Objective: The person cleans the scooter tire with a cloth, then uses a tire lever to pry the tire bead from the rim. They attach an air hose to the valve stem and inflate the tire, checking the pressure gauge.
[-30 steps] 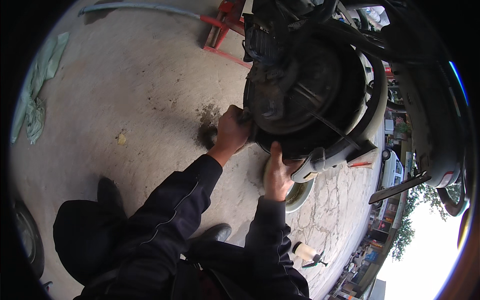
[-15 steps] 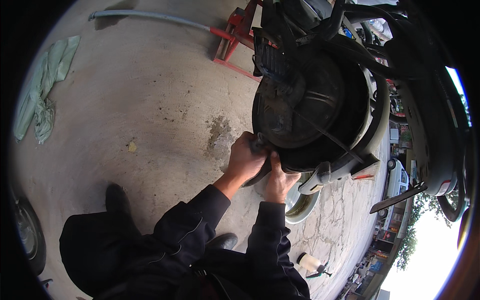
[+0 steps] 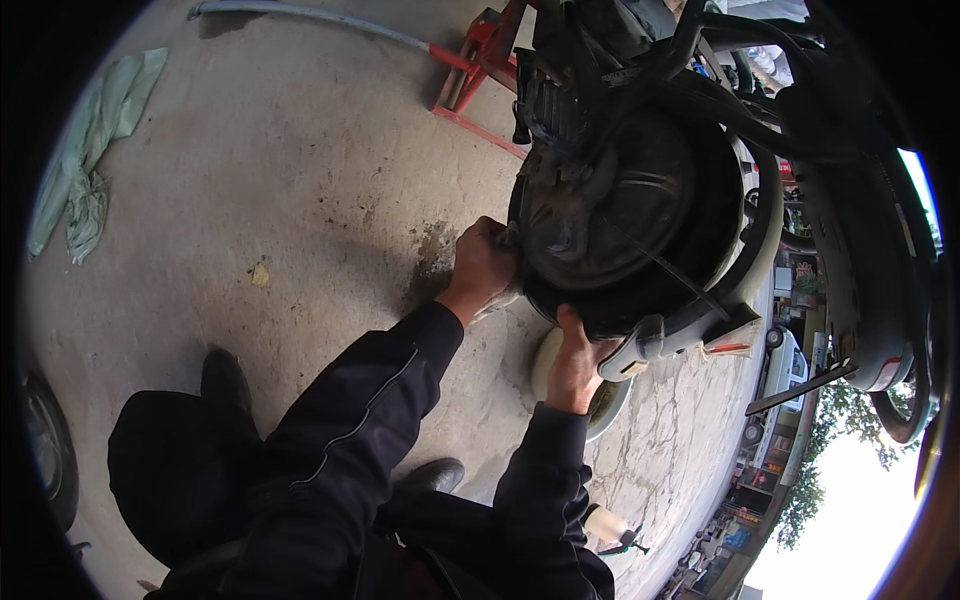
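Note:
A dark wheel (image 3: 640,200) is mounted in a two-wheeled vehicle, with a black tyre (image 3: 722,215) around its rim. My left hand (image 3: 483,264) is closed against the tyre's left edge; a small dark part shows at its fingers, too hidden to name. Lower down, my right hand (image 3: 574,368) grips the tyre's near edge, thumb on the side wall and fingers hidden behind it. A grey-and-black mudguard piece (image 3: 640,352) is close to the right fingers. Partly covered by that hand is a pale basin (image 3: 545,365) on the ground.
At the far side stands a red metal frame (image 3: 470,65) with a long grey bar (image 3: 310,14). Green cloth (image 3: 105,130) lies at the left, above another wheel (image 3: 48,450). A pale spray bottle (image 3: 606,524) stands at lower right. Beyond is a parked white vehicle (image 3: 784,375).
My left hand has moved up along the tyre's left edge, away from my right hand. The right hand has shifted slightly down and right, and more of the basin shows.

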Motion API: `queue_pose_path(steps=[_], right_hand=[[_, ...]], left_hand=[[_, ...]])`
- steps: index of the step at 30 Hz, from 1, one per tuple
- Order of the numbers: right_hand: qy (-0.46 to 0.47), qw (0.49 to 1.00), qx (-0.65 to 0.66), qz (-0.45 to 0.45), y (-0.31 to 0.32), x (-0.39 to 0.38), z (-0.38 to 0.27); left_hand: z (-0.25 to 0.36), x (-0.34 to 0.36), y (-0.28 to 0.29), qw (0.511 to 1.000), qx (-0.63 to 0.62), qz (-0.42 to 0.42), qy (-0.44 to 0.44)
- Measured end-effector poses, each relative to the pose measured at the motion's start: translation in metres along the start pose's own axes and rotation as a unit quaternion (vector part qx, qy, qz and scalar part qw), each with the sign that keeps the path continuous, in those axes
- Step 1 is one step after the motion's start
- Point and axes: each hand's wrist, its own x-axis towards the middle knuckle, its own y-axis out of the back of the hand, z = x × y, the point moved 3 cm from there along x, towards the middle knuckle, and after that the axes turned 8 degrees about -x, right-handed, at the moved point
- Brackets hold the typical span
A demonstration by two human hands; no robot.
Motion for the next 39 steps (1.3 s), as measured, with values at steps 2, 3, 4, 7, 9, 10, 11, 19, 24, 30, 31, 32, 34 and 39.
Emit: queue_pose_path(steps=[2, 3, 4, 7, 9, 10, 11, 19, 24, 30, 31, 32, 34, 39], right_hand=[[0.016, 0.999, -0.051, 0.003, -0.001, 0.001, 0.006], [0.009, 0.999, -0.048, 0.004, -0.001, 0.000, 0.011], [0.002, 0.999, -0.048, 0.005, -0.002, -0.003, 0.015], [0.068, 0.997, 0.035, -0.013, -0.014, -0.005, 0.023], [0.089, 0.991, 0.101, -0.004, -0.025, -0.006, 0.028], [0.095, 0.991, 0.093, 0.013, -0.029, -0.005, 0.030], [0.100, 0.991, 0.082, 0.022, -0.033, -0.005, 0.032], [0.053, 0.989, 0.133, 0.047, -0.032, -0.004, 0.024], [0.023, 0.996, 0.073, 0.050, -0.023, -0.003, 0.010], [0.004, 0.999, 0.019, 0.037, -0.009, -0.003, -0.005], [-0.007, 0.999, -0.009, 0.034, -0.008, -0.002, -0.006], [-0.010, 0.999, -0.012, 0.030, -0.009, -0.001, -0.007], [-0.022, 0.999, -0.017, 0.038, -0.009, -0.001, -0.009], [-0.032, 0.999, 0.015, 0.033, -0.007, -0.005, -0.012]], left_hand=[[-0.005, 0.006, -0.001, 0.998, -0.042, -0.024, 0.051], [-0.005, 0.007, 0.000, 0.997, -0.042, -0.036, 0.052], [-0.004, 0.004, 0.001, 0.996, -0.050, -0.040, 0.054], [0.007, -0.007, 0.008, 0.996, -0.035, -0.057, 0.064], [0.018, -0.024, 0.012, 0.993, -0.064, -0.081, 0.062], [0.022, -0.032, 0.013, 0.990, -0.075, -0.092, 0.077], [0.026, -0.040, 0.015, 0.988, -0.091, -0.100, 0.074], [0.031, -0.054, 0.016, 0.984, -0.080, -0.113, 0.114], [0.025, -0.052, 0.009, 0.991, -0.085, -0.072, 0.071], [0.009, -0.031, 0.003, 0.998, -0.059, -0.028, 0.017], [0.007, -0.018, 0.003, 0.999, -0.043, -0.029, 0.009], [0.005, -0.012, 0.003, 0.999, -0.034, -0.035, 0.011], [-0.001, -0.004, 0.001, 0.998, -0.021, -0.049, 0.024], [-0.008, 0.011, 0.001, 0.999, -0.003, -0.046, 0.020]])
